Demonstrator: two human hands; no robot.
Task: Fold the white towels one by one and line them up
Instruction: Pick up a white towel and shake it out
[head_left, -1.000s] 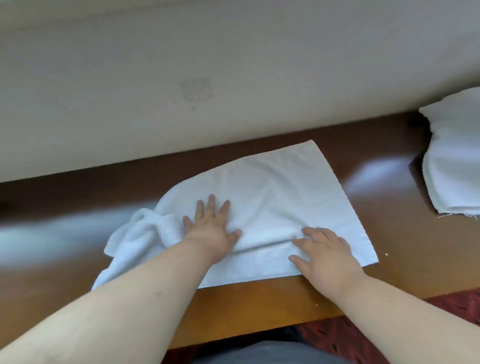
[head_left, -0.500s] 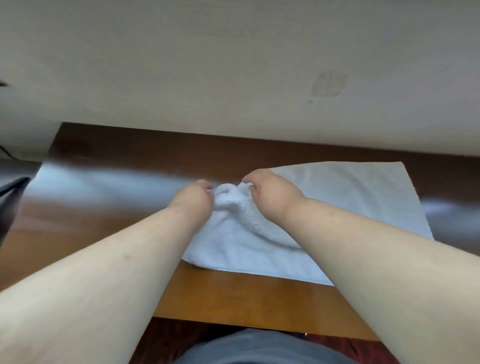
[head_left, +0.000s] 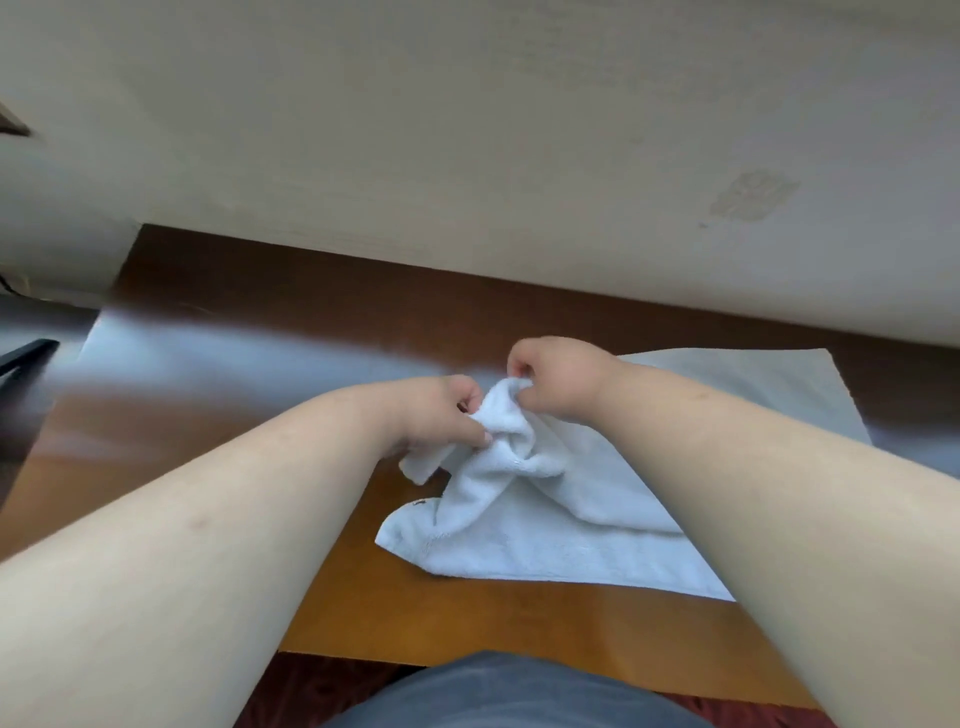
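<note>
Pinching the bunched left end of the white towel (head_left: 545, 499), the left hand (head_left: 441, 410) and right hand (head_left: 558, 379) each keep a narrow grip on a fold of cloth, lifted just off the counter (head_left: 415, 618). The towel's right part lies flat near the counter's near edge. It looks soft, light and floppy, so taking it by the corners should serve best.

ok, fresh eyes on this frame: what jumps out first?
Two bare forearms converge mid-frame, where the left hand and the right hand both pinch a bunched-up end of a white towel. The rest of the towel lies spread to the right on the brown wooden table, near its front edge. Behind the table runs a plain beige wall.
</note>
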